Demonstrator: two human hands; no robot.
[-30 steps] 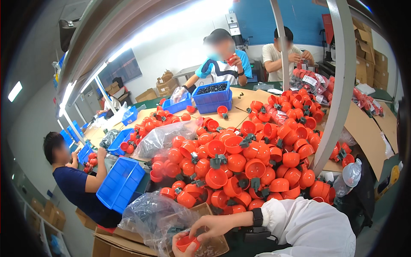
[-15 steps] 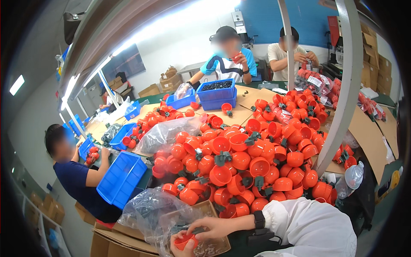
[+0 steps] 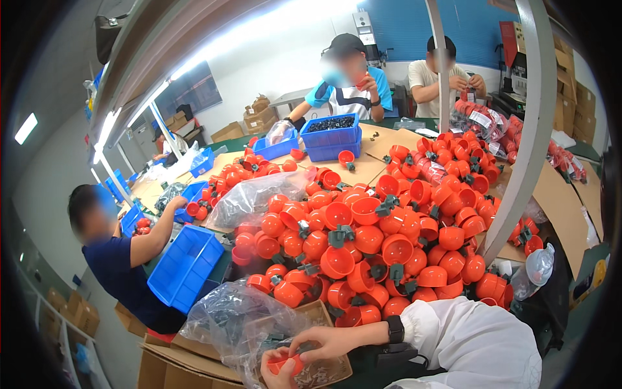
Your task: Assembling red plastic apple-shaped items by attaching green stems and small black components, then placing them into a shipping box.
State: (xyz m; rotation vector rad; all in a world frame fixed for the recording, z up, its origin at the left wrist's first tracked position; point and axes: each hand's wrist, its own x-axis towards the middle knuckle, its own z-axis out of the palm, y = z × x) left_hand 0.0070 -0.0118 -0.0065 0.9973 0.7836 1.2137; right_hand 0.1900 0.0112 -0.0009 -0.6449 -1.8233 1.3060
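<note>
Down at the bottom of the frame, left of centre, here's the action: a small red cup (image 3: 291, 367), held between the person's two hands. The left hand (image 3: 276, 374) has it from the left side, fingers wrapped close around the wall. In from the right comes the right hand (image 3: 324, 341), a black watch (image 3: 395, 329) on the wrist and a white sleeve (image 3: 470, 337) behind it. Its fingers are bent and close together, tips down at the cup's rim; whether they pinch the rim or something inside, one cannot tell.

Just beneath, an open cardboard box (image 3: 343, 371) with small pale pieces in it, and a clear plastic bag (image 3: 243, 318) slumped over its left side. And look at the middle of the frame: a great heap of red cups (image 3: 369, 236), many with dark grey clips!

Left of the heap, a blue bin (image 3: 184, 266) sits tilted, near a co-worker in a navy top (image 3: 123, 275). Upper centre, a co-worker in a blue and white top (image 3: 350, 97) sits behind a blue tub (image 3: 329, 137) full of small black parts. Upper right, another co-worker in a cream top (image 3: 422, 81) works beside bagged red pieces (image 3: 483, 120).
</note>
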